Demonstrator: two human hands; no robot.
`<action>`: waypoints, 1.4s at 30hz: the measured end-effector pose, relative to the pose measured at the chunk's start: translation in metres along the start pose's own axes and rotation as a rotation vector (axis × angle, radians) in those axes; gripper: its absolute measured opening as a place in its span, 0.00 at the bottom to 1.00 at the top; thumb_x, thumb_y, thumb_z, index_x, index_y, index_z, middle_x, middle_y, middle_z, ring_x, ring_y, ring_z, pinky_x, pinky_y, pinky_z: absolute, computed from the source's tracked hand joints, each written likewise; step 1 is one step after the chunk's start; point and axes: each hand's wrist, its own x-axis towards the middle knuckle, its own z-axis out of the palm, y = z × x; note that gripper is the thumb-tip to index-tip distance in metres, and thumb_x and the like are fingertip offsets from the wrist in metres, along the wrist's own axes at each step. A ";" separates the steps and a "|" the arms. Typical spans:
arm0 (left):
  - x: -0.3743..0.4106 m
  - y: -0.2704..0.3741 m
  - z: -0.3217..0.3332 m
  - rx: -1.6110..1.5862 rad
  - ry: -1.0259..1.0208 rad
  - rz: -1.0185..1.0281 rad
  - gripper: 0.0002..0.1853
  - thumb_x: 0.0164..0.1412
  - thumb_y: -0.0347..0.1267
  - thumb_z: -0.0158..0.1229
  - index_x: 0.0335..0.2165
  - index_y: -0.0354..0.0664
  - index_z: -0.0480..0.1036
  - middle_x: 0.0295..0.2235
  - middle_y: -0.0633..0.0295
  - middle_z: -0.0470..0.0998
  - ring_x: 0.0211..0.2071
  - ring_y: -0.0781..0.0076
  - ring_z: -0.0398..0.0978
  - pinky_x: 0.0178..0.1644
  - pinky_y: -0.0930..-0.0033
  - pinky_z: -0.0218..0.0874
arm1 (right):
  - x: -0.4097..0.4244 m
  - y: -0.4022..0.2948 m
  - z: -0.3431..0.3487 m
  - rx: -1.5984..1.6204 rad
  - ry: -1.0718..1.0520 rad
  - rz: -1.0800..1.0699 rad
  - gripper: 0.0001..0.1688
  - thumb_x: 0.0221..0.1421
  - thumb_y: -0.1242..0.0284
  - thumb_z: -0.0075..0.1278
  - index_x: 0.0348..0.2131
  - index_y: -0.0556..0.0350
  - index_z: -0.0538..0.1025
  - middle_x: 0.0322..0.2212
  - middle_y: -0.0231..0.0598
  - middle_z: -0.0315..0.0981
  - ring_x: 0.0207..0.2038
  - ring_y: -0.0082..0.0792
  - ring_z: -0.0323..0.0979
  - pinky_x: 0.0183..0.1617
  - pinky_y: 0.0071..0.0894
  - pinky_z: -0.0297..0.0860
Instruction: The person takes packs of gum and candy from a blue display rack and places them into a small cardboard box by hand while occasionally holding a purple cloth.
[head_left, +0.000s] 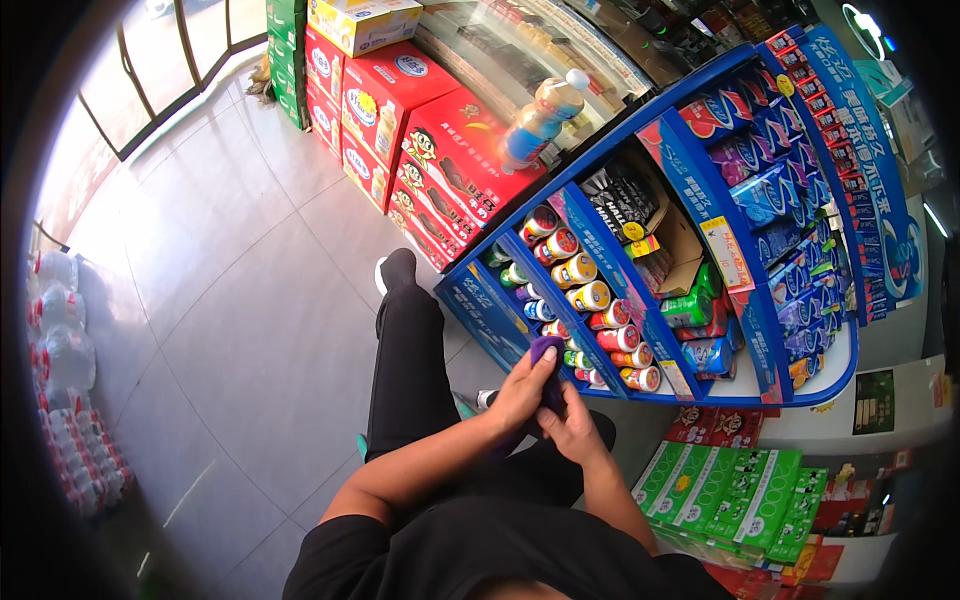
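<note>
My left hand (523, 386) grips a purple cloth (553, 375) from the left side, thumb near its upper end. From the right, my right hand (574, 429) holds the lower part of the same cloth, fingers curled against it. Both hands are close together above my lap. Just beyond them stands a blue display rack (600, 300) with rows of small round gum bottles (587, 295). Part of the cloth is hidden by my fingers.
Red milk cartons (450, 172) are stacked beyond the rack's left end, with a drink bottle (541, 124) on top. Green cartons (727, 495) lie at the lower right. Packs of water bottles (64, 330) stand on the tiled floor (217, 330) at far left.
</note>
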 end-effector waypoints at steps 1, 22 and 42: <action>0.002 -0.002 0.002 0.093 -0.010 0.003 0.24 0.69 0.42 0.44 0.56 0.39 0.62 0.51 0.62 0.68 0.53 0.76 0.62 0.58 0.74 0.51 | 0.000 -0.007 0.001 -0.097 0.006 -0.031 0.21 0.56 0.72 0.54 0.46 0.62 0.66 0.36 0.37 0.71 0.39 0.25 0.69 0.43 0.27 0.66; 0.167 0.106 0.076 1.108 0.340 1.148 0.36 0.52 0.32 0.61 0.55 0.27 0.54 0.49 0.40 0.63 0.50 0.42 0.60 0.56 0.52 0.52 | 0.030 -0.062 -0.081 0.145 0.310 -0.296 0.22 0.62 0.68 0.44 0.50 0.66 0.68 0.45 0.36 0.70 0.46 0.25 0.66 0.53 0.25 0.60; 0.141 0.061 0.092 1.276 0.180 1.047 0.36 0.48 0.22 0.54 0.57 0.24 0.53 0.59 0.34 0.52 0.56 0.40 0.57 0.58 0.48 0.48 | 0.070 -0.023 -0.072 0.428 0.325 -0.172 0.28 0.61 0.74 0.44 0.58 0.67 0.60 0.53 0.42 0.63 0.55 0.31 0.62 0.60 0.32 0.56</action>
